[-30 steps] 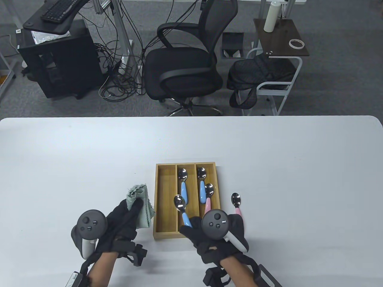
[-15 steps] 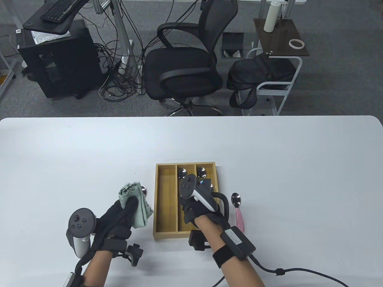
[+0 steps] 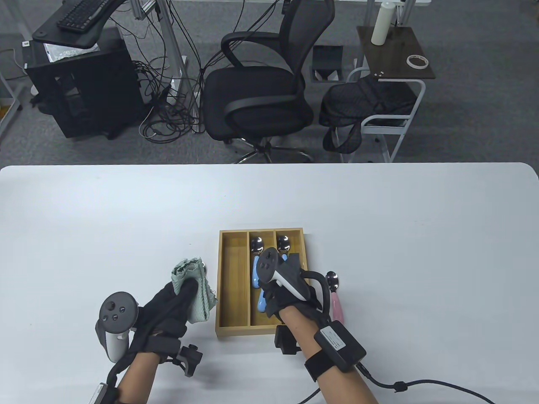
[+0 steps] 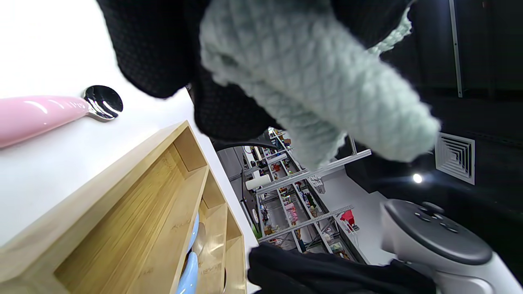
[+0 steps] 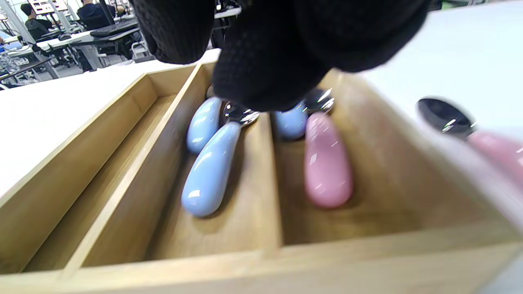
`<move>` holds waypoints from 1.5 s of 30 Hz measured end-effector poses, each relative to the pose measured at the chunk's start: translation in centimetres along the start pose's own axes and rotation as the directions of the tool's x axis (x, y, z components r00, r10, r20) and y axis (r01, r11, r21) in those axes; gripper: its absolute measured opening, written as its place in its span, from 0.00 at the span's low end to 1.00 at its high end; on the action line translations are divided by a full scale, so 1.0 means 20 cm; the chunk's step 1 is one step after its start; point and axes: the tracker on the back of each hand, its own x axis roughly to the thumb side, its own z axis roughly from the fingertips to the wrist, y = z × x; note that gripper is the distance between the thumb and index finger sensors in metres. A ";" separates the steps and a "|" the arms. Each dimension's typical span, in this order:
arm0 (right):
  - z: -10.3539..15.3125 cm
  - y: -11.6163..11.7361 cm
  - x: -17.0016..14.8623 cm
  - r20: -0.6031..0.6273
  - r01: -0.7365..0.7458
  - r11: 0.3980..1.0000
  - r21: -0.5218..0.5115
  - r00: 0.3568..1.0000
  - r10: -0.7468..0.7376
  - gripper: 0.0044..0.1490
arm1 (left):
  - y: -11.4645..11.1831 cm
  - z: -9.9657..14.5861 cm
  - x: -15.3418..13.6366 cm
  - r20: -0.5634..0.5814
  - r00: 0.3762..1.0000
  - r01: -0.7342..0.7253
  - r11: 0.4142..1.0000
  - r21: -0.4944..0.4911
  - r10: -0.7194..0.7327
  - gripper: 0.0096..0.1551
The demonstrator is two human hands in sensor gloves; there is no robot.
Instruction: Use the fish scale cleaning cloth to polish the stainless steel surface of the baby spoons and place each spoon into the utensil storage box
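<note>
1. The table [image 3: 379, 219] carries the utensil storage box [image 3: 233, 332], a wooden tray with three long compartments running away from the person. The left compartment shows no spoon; the middle holds two blue spoons [image 5: 208, 171], the right a blue and a pink spoon [image 5: 327, 163].
2. The right hand [image 3: 286, 290] is over the box's near half. In the right wrist view its fingers hang just above the spoon bowls; whether they pinch anything I cannot tell, since the glove hides the contact.
3. The left hand [image 3: 168, 307] rests left of the box, fingers curled round the folded green cleaning cloth [image 3: 193, 290].
4. The last pink spoon [image 3: 334, 296] lies on the table just outside the box's right wall, long axis parallel to the compartments, steel bowl pointing away and handle toward the person. It sits to the right of the right hand's fingers, plainly nearer that hand than the left, so the next pickup is probably a short sideways reach to the handle.
5. No brand, label or writing can be read on any item.
</note>
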 end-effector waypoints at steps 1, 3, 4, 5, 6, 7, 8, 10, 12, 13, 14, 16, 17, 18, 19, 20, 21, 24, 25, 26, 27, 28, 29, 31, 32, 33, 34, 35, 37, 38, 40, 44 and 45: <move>0.01 -0.02 -0.03 -0.013 -0.005 1.000 -0.017 1.000 0.005 0.40 | 0.00 0.00 0.00 -0.002 1.000 -0.001 1.000 -0.003 0.001 0.27; 0.02 -0.07 -0.13 -0.060 -0.034 0.997 -0.070 0.998 0.030 0.37 | 0.00 0.00 0.00 -0.004 1.000 -0.003 1.000 -0.009 0.003 0.27; 0.02 -0.09 -0.19 -0.100 -0.064 0.994 -0.093 0.994 0.054 0.36 | -0.01 0.00 0.00 -0.005 1.000 -0.001 1.000 -0.013 0.001 0.27; 0.02 -0.10 -0.24 -0.128 -0.086 0.991 -0.098 0.989 0.074 0.35 | -0.01 0.00 0.00 -0.004 1.000 0.001 1.000 -0.017 -0.001 0.27; 0.02 -0.09 -0.30 -0.165 -0.114 0.989 -0.093 0.981 0.098 0.35 | -0.02 0.00 0.00 -0.005 1.000 0.005 1.000 -0.022 -0.006 0.27; 0.02 -0.07 -0.34 -0.187 -0.132 0.988 -0.083 0.976 0.115 0.35 | -0.02 0.00 0.00 -0.005 1.000 0.007 1.000 -0.025 -0.007 0.27; 0.02 -0.04 -0.39 -0.211 -0.155 0.986 -0.055 0.967 0.141 0.36 | -0.02 0.00 0.01 -0.005 1.000 0.008 1.000 -0.029 -0.008 0.27; 0.01 0.03 -0.47 -0.238 -0.162 0.987 0.005 0.958 0.159 0.39 | -0.03 0.00 0.01 -0.006 1.000 0.007 0.999 -0.037 -0.007 0.27; -0.01 0.11 -0.50 -0.245 -0.155 0.986 0.069 0.955 0.167 0.40 | -0.03 0.00 0.00 -0.007 1.000 0.005 0.999 -0.040 -0.005 0.27; -0.01 0.14 -0.51 -0.241 -0.161 0.981 0.111 0.953 0.184 0.41 | -0.03 0.00 0.00 -0.007 1.000 0.005 0.999 -0.038 -0.005 0.27; -0.01 0.17 -0.51 -0.232 -0.167 0.974 0.150 0.952 0.199 0.42 | -0.03 0.00 0.00 -0.007 1.000 0.005 0.999 -0.037 -0.005 0.27; -0.02 0.21 -0.51 -0.225 -0.196 0.962 0.189 0.945 0.236 0.43 | -0.03 0.00 0.00 -0.012 1.000 -0.009 0.999 -0.041 0.008 0.28; -0.03 0.23 -0.51 -0.218 -0.218 0.954 0.205 0.940 0.262 0.40 | -0.04 0.00 0.00 -0.016 1.000 -0.027 0.999 -0.046 0.026 0.28; -0.03 0.25 -0.51 -0.215 -0.222 0.949 0.226 0.938 0.271 0.36 | -0.04 0.00 0.00 -0.019 0.999 -0.041 0.998 -0.051 0.040 0.28; -0.05 0.27 -0.52 -0.227 -0.194 0.951 0.240 0.941 0.250 0.35 | -0.04 0.00 0.00 -0.024 0.998 -0.061 0.996 -0.061 0.060 0.28; -0.05 0.27 -0.53 -0.240 -0.182 0.957 0.225 0.942 0.236 0.35 | -0.05 0.00 0.00 -0.027 0.997 -0.069 0.995 -0.066 0.068 0.28; -0.07 0.27 -0.54 -0.238 -0.174 0.960 0.217 0.945 0.225 0.34 | -0.06 0.00 0.00 -0.029 0.997 -0.075 0.995 -0.072 0.073 0.28; -0.07 0.25 -0.58 -0.230 -0.109 0.970 0.217 0.960 0.160 0.32 | -0.07 0.00 0.00 -0.027 0.998 -0.067 0.994 -0.091 0.065 0.28; -0.06 0.24 -0.59 -0.224 -0.079 0.977 0.197 0.967 0.123 0.31 | -0.08 0.00 0.01 -0.028 0.997 -0.067 0.993 -0.095 0.065 0.28; -0.04 0.22 -0.60 -0.211 -0.034 0.986 0.162 0.975 0.068 0.31 | -0.08 0.00 0.00 -0.031 0.997 -0.069 0.992 -0.102 0.066 0.28; -0.02 0.19 -0.60 -0.187 0.016 0.992 0.127 0.982 0.008 0.31 | -0.09 0.00 0.00 -0.036 0.997 -0.078 0.991 -0.110 0.074 0.28; 0.01 0.17 -0.60 -0.163 0.062 0.993 0.099 0.986 -0.046 0.30 | -0.09 0.00 0.00 -0.042 0.996 -0.085 0.989 -0.117 0.081 0.28; 0.04 0.14 -0.59 -0.104 0.158 0.985 0.062 0.983 -0.151 0.30 | -0.10 0.00 -0.01 -0.052 0.994 -0.098 0.987 -0.126 0.092 0.28; 0.11 0.09 -0.57 0.022 0.357 0.929 0.094 0.933 -0.360 0.30 | -0.11 0.01 -0.02 -0.071 0.991 -0.124 0.983 -0.137 0.115 0.29; 0.17 0.05 -0.55 0.105 0.439 0.890 0.121 0.886 -0.451 0.30 | -0.12 0.00 -0.02 -0.086 0.988 -0.142 0.979 -0.144 0.131 0.29; 0.20 0.04 -0.54 0.180 0.477 0.870 0.126 0.851 -0.493 0.30 | -0.13 0.00 -0.03 -0.094 0.985 -0.155 0.976 -0.152 0.142 0.30; 0.24 0.03 -0.51 0.278 0.512 0.848 0.135 0.802 -0.528 0.30 | -0.14 0.00 -0.04 -0.106 0.981 -0.179 0.969 -0.168 0.163 0.30; 0.27 0.03 -0.48 0.313 0.515 0.844 0.151 0.785 -0.535 0.30 | -0.15 0.00 -0.04 -0.116 0.977 -0.197 0.964 -0.179 0.178 0.31; 0.33 0.05 -0.42 0.386 0.472 0.862 0.186 0.771 -0.506 0.30 | -0.17 0.00 -0.05 -0.139 0.966 -0.241 0.949 -0.201 0.216 0.32; 0.36 0.06 -0.38 0.431 0.429 0.885 0.182 0.774 -0.464 0.29 | -0.18 0.00 -0.05 -0.151 0.960 -0.266 0.941 -0.211 0.238 0.32; 0.40 0.06 -0.33 0.482 0.379 0.913 0.153 0.778 -0.403 0.29 | -0.20 0.00 -0.05 -0.157 0.953 -0.291 0.928 -0.231 0.260 0.33; 0.46 0.07 -0.26 0.534 0.354 0.919 0.173 0.750 -0.390 0.29 | -0.22 0.01 -0.04 -0.144 0.961 -0.267 0.934 -0.238 0.238 0.34; 0.47 0.08 -0.25 0.537 0.341 0.924 0.176 0.753 -0.380 0.29 | -0.23 0.01 -0.04 -0.143 0.961 -0.267 0.933 -0.242 0.238 0.34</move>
